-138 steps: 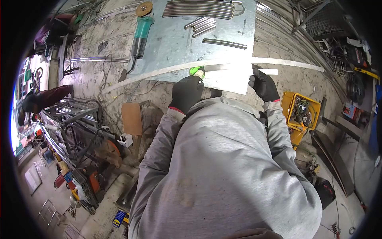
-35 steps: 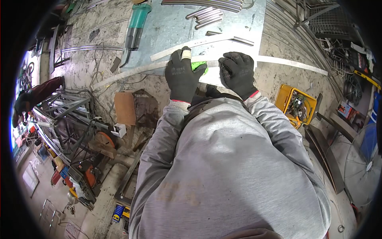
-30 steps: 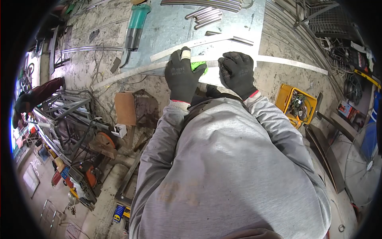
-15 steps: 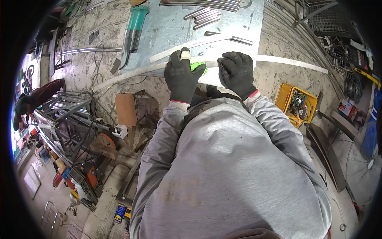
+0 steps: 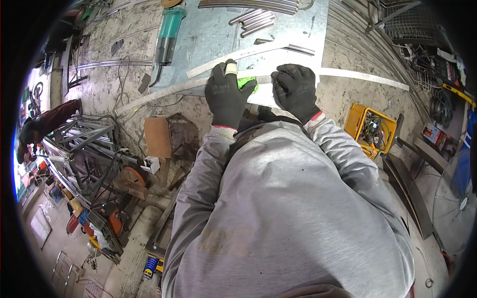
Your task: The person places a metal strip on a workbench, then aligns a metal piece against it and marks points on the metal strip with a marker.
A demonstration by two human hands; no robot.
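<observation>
A long, pale metal bar (image 5: 365,76) runs across the near edge of the sheet-topped table and past it on both sides. My left hand (image 5: 224,97), in a black glove with a white band on one finger, closes over the bar, its thumb beside a bright green object (image 5: 247,83) with dark marks. To the right, my gloved right hand (image 5: 296,92) is curled over the same bar, fingertips tucked in; anything smaller inside it is hidden. Just beyond the hands, a shorter pale strip (image 5: 238,57) lies at a slant.
A green angle grinder (image 5: 172,25) lies at the far left of the metal sheet (image 5: 198,49). Short shiny tubes (image 5: 256,21) rest at the back. On the floor at right stands a yellow toolbox (image 5: 354,121) with cables. A person (image 5: 37,130) bends beside metal frames at left.
Both hands and the bar stay almost where they were. The view shifts very slightly.
</observation>
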